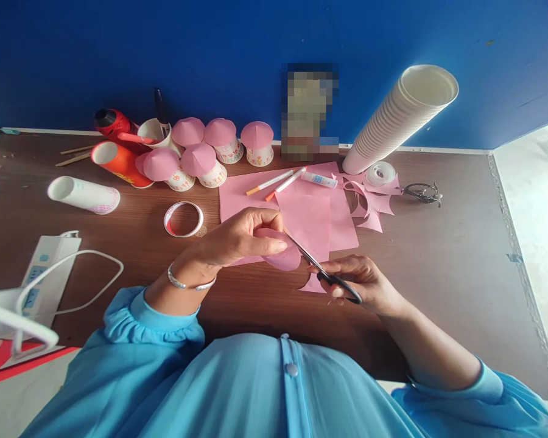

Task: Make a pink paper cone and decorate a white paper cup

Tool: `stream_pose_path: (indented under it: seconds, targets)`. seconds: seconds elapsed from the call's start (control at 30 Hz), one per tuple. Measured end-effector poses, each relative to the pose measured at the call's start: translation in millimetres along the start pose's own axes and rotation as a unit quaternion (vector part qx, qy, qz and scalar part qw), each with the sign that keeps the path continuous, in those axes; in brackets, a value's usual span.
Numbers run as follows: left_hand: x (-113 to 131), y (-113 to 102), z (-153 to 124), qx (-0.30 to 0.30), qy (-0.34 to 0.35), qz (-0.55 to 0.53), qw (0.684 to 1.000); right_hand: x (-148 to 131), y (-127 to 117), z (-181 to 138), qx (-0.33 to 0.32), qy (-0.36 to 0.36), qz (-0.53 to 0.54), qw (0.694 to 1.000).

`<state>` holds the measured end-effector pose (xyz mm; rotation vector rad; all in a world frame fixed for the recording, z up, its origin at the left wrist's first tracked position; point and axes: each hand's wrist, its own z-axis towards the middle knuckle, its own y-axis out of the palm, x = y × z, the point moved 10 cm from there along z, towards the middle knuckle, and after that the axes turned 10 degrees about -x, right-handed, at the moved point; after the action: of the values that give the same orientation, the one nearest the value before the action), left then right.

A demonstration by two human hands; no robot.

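Between the thumb and fingers of my left hand (251, 236) is a rounded piece of pink paper (283, 258). My right hand (360, 281) grips black-handled scissors (317, 265), whose blades point up and left and meet the paper's upper right edge. Whether the blades are parted I cannot tell. A pink offcut (314, 284) lies on the table below the scissors. Just beyond my hands rest pink paper sheets (304, 219), with two markers (285, 184) and a white glue stick (319, 179) on top.
Several decorated paper cups with pink cone tops (257, 135) stand at the back left. A tall stack of white cups (393, 115) leans at the back right, near paper scraps (372, 201) and a tape roll (381, 174). A power strip (45, 274) with a white cable lies left.
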<state>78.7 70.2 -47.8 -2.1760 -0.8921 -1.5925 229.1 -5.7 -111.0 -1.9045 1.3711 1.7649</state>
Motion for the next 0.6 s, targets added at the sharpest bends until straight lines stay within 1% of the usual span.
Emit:
stream_pose_path:
  seconds: [0.2, 0.6]
  targets:
    - [0.0, -0.9, -0.2, -0.01, 0.011, -0.001, 1.0, 3.0, -1.3, -1.3, -0.007, -0.003, -0.002, 1.0]
    - [-2.6, -2.0, -1.4, -0.018, -0.003, 0.007, 1.0, 0.3, 1.2, -0.1, 0.003, 0.006, -0.01, 1.0]
